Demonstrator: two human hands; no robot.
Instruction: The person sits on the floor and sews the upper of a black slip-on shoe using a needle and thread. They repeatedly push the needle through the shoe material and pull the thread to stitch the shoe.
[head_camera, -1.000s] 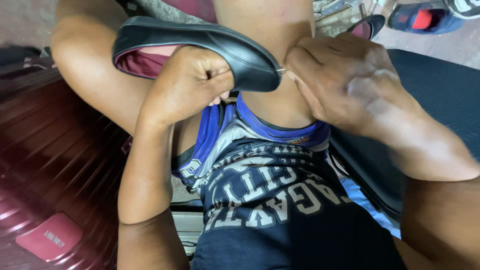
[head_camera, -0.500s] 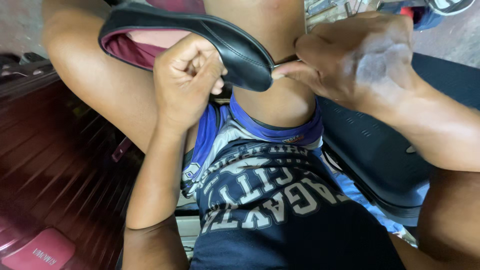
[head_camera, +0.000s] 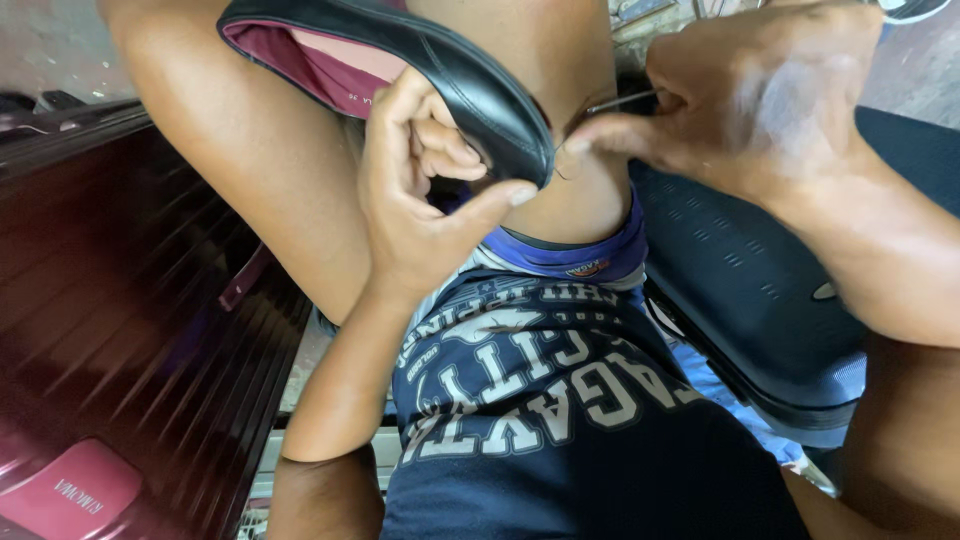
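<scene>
A: Start at your left. What's beside you?

B: A dark red case with ribbed sides, blurred, next to your left knee.

A: And the shoe?

B: You have a black leather shoe, a low flat slip-on with a maroon lining and a paler pink insole. Its surface is smooth and a little shiny. It rests across your bare thigh, up near the top of the view.

A: Which way does it run?

B: Its long axis slopes from upper left down to lower right. The narrow end points down and right, towards your right hand; the open mouth faces up and left.

A: What is your left hand doing?

B: Your left hand is curled shut round the shoe's lower edge, fingers folded against the upper, thumb stretched out under the tip.

A: And the right?

B: Your right hand is pinched closed on a thin metal needle, with the forefinger pressed at the shoe's tip. To its right lies a dark blue case.

A: What has changed from half a second ago?

B: The shoe has risen in the view and its tip sits further right. Your right hand has drawn back slightly, so the needle now shows clear of the shoe's tip.
</scene>
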